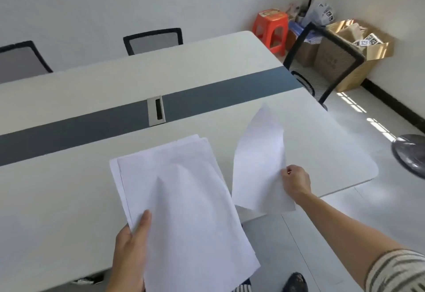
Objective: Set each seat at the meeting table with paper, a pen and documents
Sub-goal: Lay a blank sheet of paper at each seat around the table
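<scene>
- Centrally, a loose stack of white paper (181, 195) is held above the near edge of a long white meeting table (69, 188), with its far corners fanned unevenly.
- The stack is gripped at its near left corner by the left hand (128, 252). The thumb is pressed on top, and the other fingers are hidden underneath.
- A single sheet (257, 165) is pinched at its right edge by the right hand (296, 181), with the fingers closed on the paper. It is held just to the right of the stack, over the table's near right corner.
- The sheet is seen bowed, with its far corner lifted, so it is judged very light and limp, easily creased or caught by moving air.
- The sheets in the stack are judged likely to slide on one another, so a clamp with support from beneath is advised.
- A lone sheet is best taken by an edge or corner, then lowered flat.
- Two mesh-backed chairs (153, 40) are set along the far side of the table, and a third stands at the right end.
</scene>
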Motion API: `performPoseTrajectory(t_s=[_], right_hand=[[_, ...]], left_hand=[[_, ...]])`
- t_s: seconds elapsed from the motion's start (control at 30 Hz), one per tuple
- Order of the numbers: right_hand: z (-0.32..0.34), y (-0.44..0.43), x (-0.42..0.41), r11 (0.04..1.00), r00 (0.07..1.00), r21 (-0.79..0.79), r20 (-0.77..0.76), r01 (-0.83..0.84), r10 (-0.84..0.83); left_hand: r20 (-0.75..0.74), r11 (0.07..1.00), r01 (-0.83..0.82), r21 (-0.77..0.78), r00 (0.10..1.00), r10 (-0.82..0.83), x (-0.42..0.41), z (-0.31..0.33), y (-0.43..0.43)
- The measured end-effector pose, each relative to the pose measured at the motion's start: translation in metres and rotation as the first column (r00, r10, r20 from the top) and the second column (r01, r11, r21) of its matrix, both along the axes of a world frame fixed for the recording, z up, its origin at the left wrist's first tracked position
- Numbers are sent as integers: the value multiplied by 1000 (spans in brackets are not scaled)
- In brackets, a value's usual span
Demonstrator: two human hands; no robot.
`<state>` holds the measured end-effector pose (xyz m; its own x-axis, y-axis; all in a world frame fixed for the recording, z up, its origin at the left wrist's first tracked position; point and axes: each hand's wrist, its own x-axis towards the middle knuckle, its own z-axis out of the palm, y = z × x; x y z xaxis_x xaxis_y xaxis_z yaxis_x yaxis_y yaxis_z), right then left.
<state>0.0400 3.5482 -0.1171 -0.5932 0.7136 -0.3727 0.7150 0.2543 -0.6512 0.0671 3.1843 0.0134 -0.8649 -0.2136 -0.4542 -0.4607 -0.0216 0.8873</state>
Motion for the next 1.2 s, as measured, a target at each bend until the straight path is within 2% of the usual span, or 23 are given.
performPoseTrajectory(t_s=[0.13,0.33,0.43,0.53,0.6,0.67,0.73,0.9,1.03,1.2], right_hand=[[-39,-9,-18,981,989,-150,105,122,-107],[-59,-20,-23,931,979,-326,171,163,-112],[-57,-15,-16,933,980,-340,191,119,-55],[-47,-3,3,971,978,-239,202,-8,58],[-35,8,22,977,982,-206,170,-49,85],[-18,20,48,968,994,-245,86,-48,71],[0,34,80,965,999,-261,12,-31,35],[31,76,183,984,996,-174,-78,37,-52],[41,116,268,963,965,-161,-114,216,-236],[38,180,353,883,879,-183,-135,432,-458]], left_hand=[[37,996,-87,-34,995,88,9,-3,-15],[42,991,-106,-82,993,110,9,-6,-11],[51,997,-40,-69,998,44,2,-10,-1],[41,998,42,-48,998,-40,-11,-10,16],[52,990,141,-21,989,-140,-18,-10,34],[68,970,242,21,968,-243,-24,-8,58],[78,942,334,36,938,-336,-25,-5,87],[84,855,519,16,851,-519,-19,1,176],[57,793,608,19,792,-608,5,10,268],[54,721,693,10,720,-692,55,9,391]])
